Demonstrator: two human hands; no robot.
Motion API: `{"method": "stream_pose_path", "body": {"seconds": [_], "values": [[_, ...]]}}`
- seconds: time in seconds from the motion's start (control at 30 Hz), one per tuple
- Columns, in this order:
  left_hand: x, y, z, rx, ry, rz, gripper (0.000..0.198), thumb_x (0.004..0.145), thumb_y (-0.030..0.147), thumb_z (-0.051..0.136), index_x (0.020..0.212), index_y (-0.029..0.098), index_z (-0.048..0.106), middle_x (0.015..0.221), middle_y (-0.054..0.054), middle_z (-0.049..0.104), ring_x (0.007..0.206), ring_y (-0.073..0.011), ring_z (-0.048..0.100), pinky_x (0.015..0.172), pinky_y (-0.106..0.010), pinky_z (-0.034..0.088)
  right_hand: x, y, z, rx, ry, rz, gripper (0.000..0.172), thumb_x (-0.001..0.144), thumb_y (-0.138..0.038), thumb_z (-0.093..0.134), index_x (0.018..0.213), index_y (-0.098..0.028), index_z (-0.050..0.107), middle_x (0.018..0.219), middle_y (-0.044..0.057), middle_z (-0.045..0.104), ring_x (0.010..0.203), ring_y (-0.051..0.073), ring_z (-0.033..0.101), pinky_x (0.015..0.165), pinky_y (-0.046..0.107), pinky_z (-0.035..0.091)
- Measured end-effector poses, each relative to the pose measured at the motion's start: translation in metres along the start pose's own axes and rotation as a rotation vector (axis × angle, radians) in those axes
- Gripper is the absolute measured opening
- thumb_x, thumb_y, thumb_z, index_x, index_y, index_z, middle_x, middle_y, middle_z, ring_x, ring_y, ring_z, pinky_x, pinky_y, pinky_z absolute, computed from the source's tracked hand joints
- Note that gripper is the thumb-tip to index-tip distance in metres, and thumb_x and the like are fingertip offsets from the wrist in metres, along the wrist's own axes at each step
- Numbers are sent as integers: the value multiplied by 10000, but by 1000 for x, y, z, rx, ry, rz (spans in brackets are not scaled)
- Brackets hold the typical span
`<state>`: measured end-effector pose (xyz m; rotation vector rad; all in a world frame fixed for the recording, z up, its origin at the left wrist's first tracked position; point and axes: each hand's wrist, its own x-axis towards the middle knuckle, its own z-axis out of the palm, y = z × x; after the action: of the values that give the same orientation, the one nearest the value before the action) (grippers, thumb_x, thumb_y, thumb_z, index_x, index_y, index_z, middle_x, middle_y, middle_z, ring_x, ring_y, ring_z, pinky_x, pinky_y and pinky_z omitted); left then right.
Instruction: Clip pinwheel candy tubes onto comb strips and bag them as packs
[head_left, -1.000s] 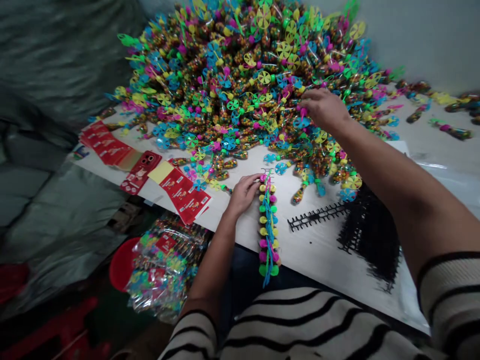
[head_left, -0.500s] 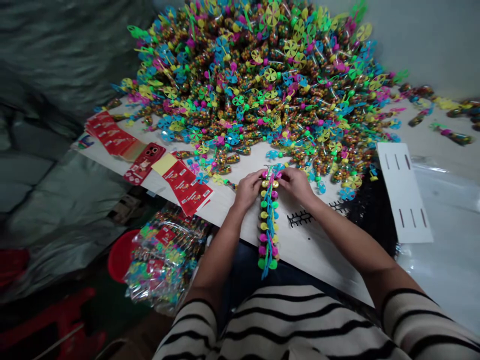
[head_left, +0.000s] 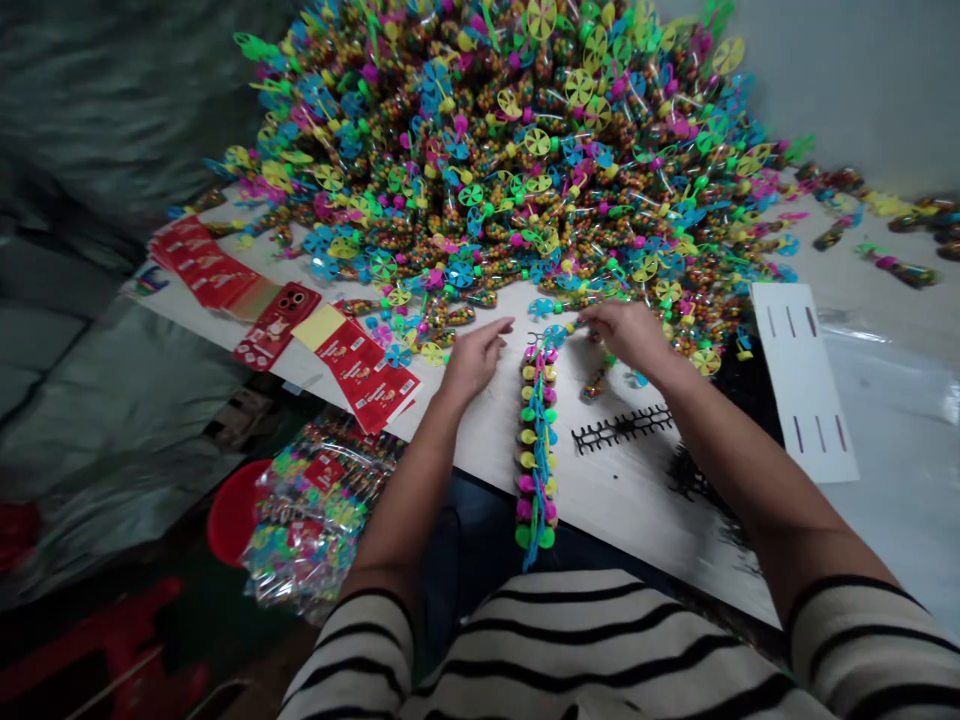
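A row of small candy-filled bottles (head_left: 528, 437), with pink, yellow and green caps and blue pinwheel strips along the middle, lies lengthwise and overhangs the table's front edge. Black clip prongs show at its far end. Left of that end, my left hand (head_left: 472, 362) hovers with fingers stretched and apart, holding nothing. My right hand (head_left: 630, 338) is closed at the far end's right side, its fingertips on a candy bottle (head_left: 570, 328) with a yellow cap and blue pinwheel. The bottle's body is mostly hidden by the fingers. Below that hand lies a loose candy bottle (head_left: 596, 382).
A large heap of candy bottles (head_left: 495, 170) covers the back of the table. At left lie red printed cards (head_left: 364, 372) and a red phone (head_left: 277, 325). Black plastic clip strips (head_left: 622, 428) and a white slotted card (head_left: 804, 380) are at right. Packed bags (head_left: 315, 510) stand below left.
My left hand has let go of the row and moved left. My right hand has moved off the row to the right and closed at the yellow-capped bottle.
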<state>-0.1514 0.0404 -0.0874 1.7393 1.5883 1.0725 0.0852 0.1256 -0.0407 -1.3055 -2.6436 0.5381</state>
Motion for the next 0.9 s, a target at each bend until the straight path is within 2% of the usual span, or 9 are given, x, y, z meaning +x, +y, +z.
{"method": "stream_pose_path", "body": {"seconds": [0.07,0.1,0.2,0.3,0.37,0.53,0.67,0.8,0.9], "values": [[26,2,2,113,40,-1,314,872,158,483,1094,179,704,1066,-72,726,993,-192,655,931,-327,492,10,6,-3,-190,53,-43,260,876,-157,514,1016,-169,733,1061,97,707,921,229,597,781,327,416],[42,4,7,166,17,22,275,862,161,510,1034,182,723,1056,-70,728,1006,-202,644,946,-337,478,15,7,-2,-277,15,-76,247,872,-155,518,989,-160,735,1040,103,708,934,238,577,783,334,405],[85,9,30,283,-153,115,199,829,184,588,952,204,743,1031,-63,731,1020,-222,615,967,-358,442,26,4,5,-467,-122,-149,212,861,-136,516,888,-137,726,905,129,704,943,259,531,757,347,373],[112,13,49,393,-307,115,204,797,255,648,972,220,747,1000,-79,726,998,-254,597,898,-364,455,24,10,2,-497,-93,-161,205,860,-142,510,885,-140,713,894,133,695,960,267,521,776,361,360],[119,14,56,467,-344,105,223,784,275,654,972,203,751,966,-102,717,990,-278,586,864,-374,458,17,20,-6,-437,-21,-133,194,846,-157,528,910,-143,711,918,127,695,944,265,533,795,367,365],[118,9,55,543,-307,125,205,719,214,667,897,157,751,895,-122,689,991,-289,575,877,-371,453,-8,28,-14,120,220,62,216,801,-326,622,920,-159,688,825,77,678,785,218,581,721,329,415],[108,-7,28,505,-237,24,231,705,196,667,925,174,731,890,-95,696,899,-251,601,847,-344,471,-21,6,10,623,115,154,302,769,-456,622,860,-170,657,703,26,646,606,156,545,587,281,402],[80,-15,-6,390,-104,57,333,699,181,690,1031,173,717,1070,-106,699,1057,-271,570,986,-404,419,-23,-12,40,726,124,193,292,763,-439,621,841,-161,661,661,13,633,565,135,517,561,267,385],[48,-8,-10,152,-96,39,335,781,223,625,1103,172,699,1144,-97,691,1103,-249,574,1022,-398,406,-21,-17,53,780,214,210,295,752,-407,643,921,-167,667,697,7,651,586,134,540,579,260,405]]}}
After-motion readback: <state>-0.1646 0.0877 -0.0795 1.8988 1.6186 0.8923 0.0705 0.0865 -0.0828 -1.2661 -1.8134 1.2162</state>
